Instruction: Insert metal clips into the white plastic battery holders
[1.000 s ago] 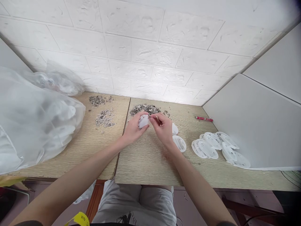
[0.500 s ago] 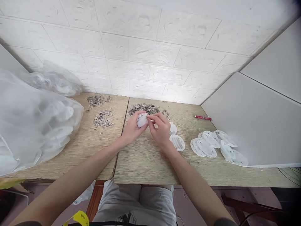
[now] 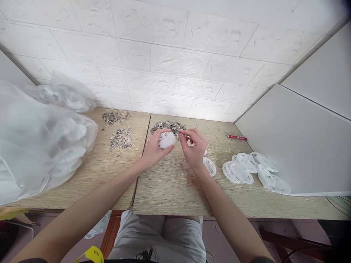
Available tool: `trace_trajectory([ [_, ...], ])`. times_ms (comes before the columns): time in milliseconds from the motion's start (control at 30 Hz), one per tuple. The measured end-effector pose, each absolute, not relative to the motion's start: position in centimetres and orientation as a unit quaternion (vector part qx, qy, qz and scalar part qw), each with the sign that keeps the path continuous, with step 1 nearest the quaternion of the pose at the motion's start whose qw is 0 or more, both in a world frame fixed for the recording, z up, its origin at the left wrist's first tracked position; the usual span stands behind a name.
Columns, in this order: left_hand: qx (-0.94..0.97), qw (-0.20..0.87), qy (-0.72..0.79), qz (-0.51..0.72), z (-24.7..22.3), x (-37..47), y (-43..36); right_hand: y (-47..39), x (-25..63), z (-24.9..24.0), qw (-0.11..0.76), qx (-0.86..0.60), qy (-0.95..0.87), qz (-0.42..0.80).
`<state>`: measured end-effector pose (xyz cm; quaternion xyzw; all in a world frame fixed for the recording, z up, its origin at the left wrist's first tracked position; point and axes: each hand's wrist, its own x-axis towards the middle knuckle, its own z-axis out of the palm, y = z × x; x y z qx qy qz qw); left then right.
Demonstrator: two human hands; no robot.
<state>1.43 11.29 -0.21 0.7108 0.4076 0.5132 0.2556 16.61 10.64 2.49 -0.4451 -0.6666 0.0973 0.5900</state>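
My left hand [image 3: 153, 149] grips a white oval plastic plate [image 3: 167, 140] by its edge; small dark slots show on its face. To the right of it, my right hand [image 3: 194, 147] is pinched, thumb against forefinger, apart from the plate. Whatever sits at those fingertips is too small to name. Just behind both hands lies a heap of small metal pieces [image 3: 167, 126]. Partly covered by my right hand, a slotted white plate [image 3: 210, 167] rests on the table beside another one.
Several white plates [image 3: 241, 171] lie in overlapping groups at right, below a red stick-like object [image 3: 237, 137]. Two smaller piles of metal pieces [image 3: 120, 138] lie left of the table seam. A large translucent bag [image 3: 46, 146] fills the left side. A white wall [image 3: 164, 80] stands behind.
My right hand has drawn away from the plate, to the right, still pinched. The left hand keeps the plate in nearly the same place, with more of its face showing.
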Motion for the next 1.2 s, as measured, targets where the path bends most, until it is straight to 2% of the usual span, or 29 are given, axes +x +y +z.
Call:
trace_trajectory([
  [133, 0.661, 0.315, 0.424, 0.532, 0.0, 1.5, 11.4, 11.0, 16.9, 2.4, 0.605, -0.460, -0.634, 0.144],
  [267, 0.553, 0.473, 0.406, 0.553, -0.2, 1.4, 12.3, 11.7, 17.3, 2.1, 0.614, -0.476, -0.598, 0.199],
  [367, 0.486, 0.585, 0.374, 0.530, -0.2, 1.3, 12.9, 12.0, 17.4, 1.8, 0.596, -0.474, -0.608, 0.221],
  [500, 0.439, 0.676, 0.328, 0.493, 0.4, 1.4, 12.8, 11.8, 17.0, 1.8, 0.553, -0.471, -0.641, 0.247],
  [700, 0.452, 0.710, 0.306, 0.445, 0.4, 1.8, 12.3, 11.5, 16.7, 1.8, 0.533, -0.473, -0.655, 0.250],
  [1000, 0.346, 0.763, 0.294, 0.461, 0.9, 1.8, 12.0, 11.7, 17.1, 1.9, 0.526, -0.496, -0.648, 0.242],
  [1200, 0.350, 0.766, 0.275, 0.464, 0.4, 1.7, 12.1, 11.7, 17.2, 2.1, 0.517, -0.485, -0.665, 0.236],
])
